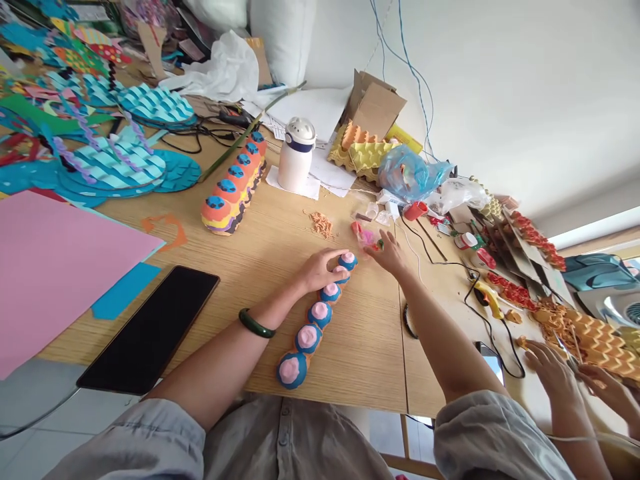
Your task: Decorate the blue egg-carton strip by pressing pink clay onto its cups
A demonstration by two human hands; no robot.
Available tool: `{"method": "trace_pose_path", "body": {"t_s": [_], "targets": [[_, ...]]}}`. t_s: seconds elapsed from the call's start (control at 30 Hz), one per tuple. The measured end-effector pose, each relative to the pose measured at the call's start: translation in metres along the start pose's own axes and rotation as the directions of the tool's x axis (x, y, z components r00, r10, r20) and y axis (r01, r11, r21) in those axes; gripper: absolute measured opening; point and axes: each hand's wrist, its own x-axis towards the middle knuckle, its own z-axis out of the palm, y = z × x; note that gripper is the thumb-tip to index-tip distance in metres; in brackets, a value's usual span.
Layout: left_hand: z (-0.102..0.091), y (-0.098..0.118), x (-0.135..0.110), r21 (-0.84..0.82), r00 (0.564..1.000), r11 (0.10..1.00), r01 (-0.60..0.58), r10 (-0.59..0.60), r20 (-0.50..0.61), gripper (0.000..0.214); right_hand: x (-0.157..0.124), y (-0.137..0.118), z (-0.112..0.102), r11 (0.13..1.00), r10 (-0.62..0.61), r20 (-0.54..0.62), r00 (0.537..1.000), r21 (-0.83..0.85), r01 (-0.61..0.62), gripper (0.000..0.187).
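Observation:
A strip of painted egg carton (320, 312), blue bumps with pink clay-like tops, lies on the table in front of me. My left hand (323, 270) grips its far end, thumb and index finger around the last bumps. Just beyond and to the right, my right hand (393, 255) reaches over a small clear bag with pink, red and green soft pieces (367, 235). Its fingers are apart; whether they touch the bag I cannot tell. A finished-looking orange, yellow and purple carton piece with blue spots (235, 187) stands farther left.
A white bottle (296, 157) and orange shavings (321, 225) are beyond my hands. At left lie a black tablet (153, 327) and pink paper (70, 267). Cables (467, 293) run on the right, where another person's hands (555, 377) work near orange carton pieces (595, 333).

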Motion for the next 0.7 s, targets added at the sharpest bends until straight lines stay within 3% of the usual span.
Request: {"method": "trace_pose_path", "body": {"t_s": [0.1, 0.23, 0.37, 0.43, 0.53, 0.7], "targets": [[0.000, -0.001, 0.000, -0.002, 1.000, 1.000, -0.006, 0.006, 0.006, 0.061, 0.003, 0.000, 0.009, 1.000, -0.011, -0.013, 1.000, -0.008, 0.011, 0.074], [-0.001, 0.002, -0.001, 0.005, 1.000, 1.000, 0.001, -0.001, 0.022, 0.062, 0.011, -0.005, 0.007, 1.000, -0.020, -0.082, 0.996, 0.002, 0.020, 0.074], [-0.002, 0.004, -0.001, 0.020, 0.999, 1.000, 0.005, -0.006, 0.034, 0.062, 0.017, -0.024, 0.004, 0.984, -0.177, -0.154, 0.972, -0.036, 0.173, 0.063], [-0.002, 0.004, -0.001, 0.016, 1.000, 1.000, 0.002, -0.003, 0.028, 0.063, 0.022, -0.033, 0.008, 0.969, -0.243, -0.121, 0.962, -0.082, 0.234, 0.064], [-0.002, 0.002, -0.001, 0.001, 1.000, 1.000, 0.002, -0.002, 0.026, 0.063, 0.031, -0.039, 0.020, 0.972, -0.223, -0.070, 0.972, -0.094, 0.216, 0.055], [0.000, 0.000, -0.001, -0.025, 1.000, 1.000, -0.013, 0.013, -0.006, 0.061, 0.034, -0.027, 0.031, 0.973, -0.227, -0.114, 0.967, -0.072, 0.220, 0.043]]}}
